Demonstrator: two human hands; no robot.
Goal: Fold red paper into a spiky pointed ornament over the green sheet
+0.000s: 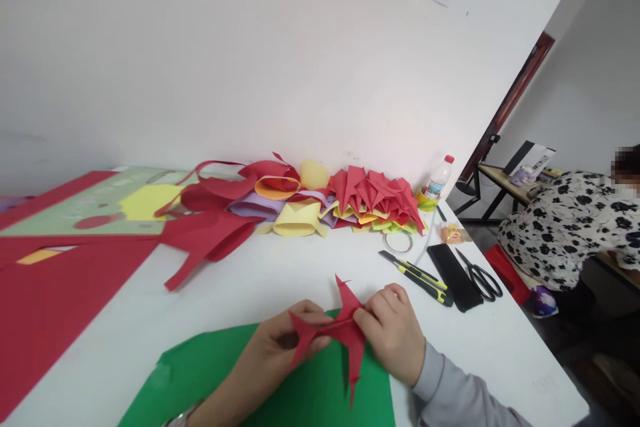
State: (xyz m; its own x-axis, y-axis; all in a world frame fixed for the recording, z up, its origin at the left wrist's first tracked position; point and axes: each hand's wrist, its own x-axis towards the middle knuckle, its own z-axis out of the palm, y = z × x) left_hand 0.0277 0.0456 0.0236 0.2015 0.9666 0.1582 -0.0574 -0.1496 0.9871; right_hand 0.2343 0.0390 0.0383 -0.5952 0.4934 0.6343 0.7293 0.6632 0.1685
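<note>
A folded red paper figure [353, 337] with pointed limbs is held between my two hands, above a sheet of green paper [320, 393]. My left hand [280, 333] grips its forked left end, fingers closed around the narrow part. At the figure's right end, my right hand [395, 330] pinches the paper between thumb and curled fingers. One limb points up and another hangs down with a small bent tip. Part of the right end is hidden behind my right fingers.
Cut red paper shapes [210, 233], rolled yellow paper [299, 217] and stacked red folded pieces [375, 193] lie along the wall. To the right are two utility knives [423, 280], a black phone-like slab [453, 273], scissors [483, 280], tape [397, 241] and a bottle [437, 180]. Another person [565, 227] bends nearby.
</note>
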